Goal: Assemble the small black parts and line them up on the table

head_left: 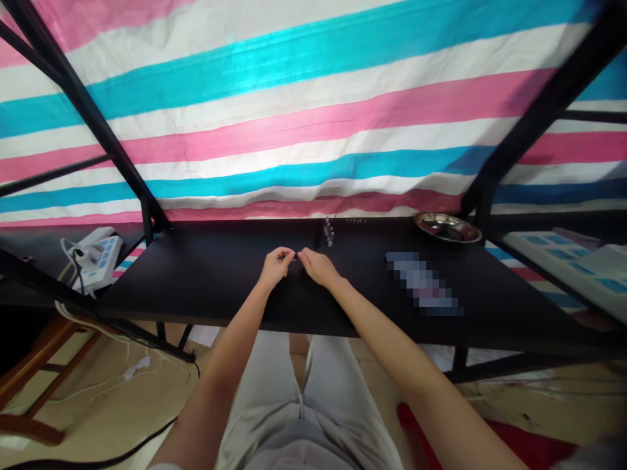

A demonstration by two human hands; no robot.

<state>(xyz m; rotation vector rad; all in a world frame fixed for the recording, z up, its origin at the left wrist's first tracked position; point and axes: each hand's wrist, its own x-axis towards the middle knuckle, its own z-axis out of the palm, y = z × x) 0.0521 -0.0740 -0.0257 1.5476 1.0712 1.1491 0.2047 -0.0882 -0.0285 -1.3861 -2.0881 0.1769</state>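
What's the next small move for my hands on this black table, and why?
Probably reach the right hand forward to the small clear vials standing upright just beyond it. The left hand is pinched, with the right fingers close beside it. Anything between them is too small to see, and the vials are the nearest things.

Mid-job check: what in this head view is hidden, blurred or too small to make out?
Head view only.
1. Anything pinched between left hand and right hand: covered by the fingers, too small.
2. Small vials behind the hands: too small to count.
3. Pixelated patch on the black table: blurred out.
4. Metal dish: contents too small to tell.
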